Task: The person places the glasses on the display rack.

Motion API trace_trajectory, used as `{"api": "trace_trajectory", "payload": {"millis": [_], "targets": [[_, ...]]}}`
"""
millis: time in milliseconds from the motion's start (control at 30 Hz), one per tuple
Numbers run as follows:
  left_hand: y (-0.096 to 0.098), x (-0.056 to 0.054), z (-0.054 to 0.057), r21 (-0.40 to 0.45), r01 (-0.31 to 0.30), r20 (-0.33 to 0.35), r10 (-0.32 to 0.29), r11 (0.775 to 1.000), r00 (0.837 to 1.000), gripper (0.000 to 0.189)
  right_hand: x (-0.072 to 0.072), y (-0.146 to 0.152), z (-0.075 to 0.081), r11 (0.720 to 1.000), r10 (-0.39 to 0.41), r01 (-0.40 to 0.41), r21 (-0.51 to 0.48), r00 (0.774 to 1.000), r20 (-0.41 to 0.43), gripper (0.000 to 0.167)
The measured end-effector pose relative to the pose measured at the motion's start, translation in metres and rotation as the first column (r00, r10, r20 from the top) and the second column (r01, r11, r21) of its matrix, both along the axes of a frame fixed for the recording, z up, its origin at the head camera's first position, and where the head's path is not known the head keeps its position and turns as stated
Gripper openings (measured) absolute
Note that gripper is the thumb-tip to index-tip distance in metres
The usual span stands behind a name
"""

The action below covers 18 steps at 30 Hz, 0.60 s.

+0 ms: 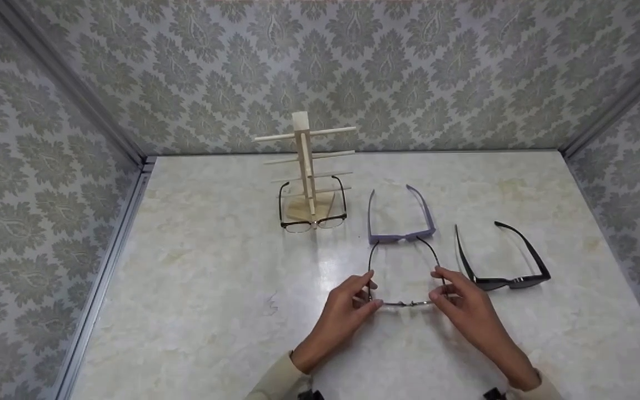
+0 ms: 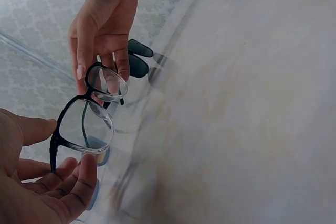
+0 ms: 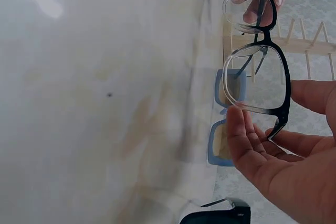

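Note:
Both hands hold one pair of clear-lensed eyeglasses (image 3: 286, 85), dark along the top of the frame and clear at the lower rims. My left hand (image 1: 348, 305) grips the left hinge corner, thumb at the front and fingers round the temple. Opposite it, my right hand (image 1: 464, 305) pinches the right corner the same way. The temples are unfolded and point away from me, their tips overlapping the purple-framed sunglasses (image 1: 400, 238) in the head view. Black sunglasses (image 1: 511, 282) lie just right of my right hand, lenses toward me.
A wooden display stand (image 1: 304, 161) with several pairs of pegs rises at the table's back. Dark-topped eyeglasses (image 1: 314, 224) hang low on it, temples open. Patterned walls (image 1: 320, 72) enclose the marbled tabletop (image 1: 203, 266) at the back and both sides.

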<state>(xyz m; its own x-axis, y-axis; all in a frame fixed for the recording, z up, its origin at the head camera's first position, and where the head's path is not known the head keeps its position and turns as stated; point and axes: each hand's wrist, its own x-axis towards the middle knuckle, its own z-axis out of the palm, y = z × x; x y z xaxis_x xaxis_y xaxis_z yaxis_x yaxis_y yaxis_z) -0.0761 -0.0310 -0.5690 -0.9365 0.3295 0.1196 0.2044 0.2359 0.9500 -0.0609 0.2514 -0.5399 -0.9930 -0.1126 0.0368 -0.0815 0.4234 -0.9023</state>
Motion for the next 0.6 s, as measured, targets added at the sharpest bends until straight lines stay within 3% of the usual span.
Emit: {"api": "trace_trajectory", "payload": {"millis": [100, 600], "targets": [[-0.005, 0.001, 0.006, 0.007, -0.006, 0.019, 0.006, 1.000, 1.000, 0.060, -0.002, -0.003, 0.003, 0.999, 0.026, -0.026, -0.030, 0.999, -0.020, 0.055], [-0.029, 0.001, 0.023, 0.017, -0.059, -0.017, 0.059, 0.998, 0.998, 0.060, -0.013, -0.017, 0.013, 0.995, 0.095, -0.096, -0.022, 0.994, -0.053, 0.055]]}}
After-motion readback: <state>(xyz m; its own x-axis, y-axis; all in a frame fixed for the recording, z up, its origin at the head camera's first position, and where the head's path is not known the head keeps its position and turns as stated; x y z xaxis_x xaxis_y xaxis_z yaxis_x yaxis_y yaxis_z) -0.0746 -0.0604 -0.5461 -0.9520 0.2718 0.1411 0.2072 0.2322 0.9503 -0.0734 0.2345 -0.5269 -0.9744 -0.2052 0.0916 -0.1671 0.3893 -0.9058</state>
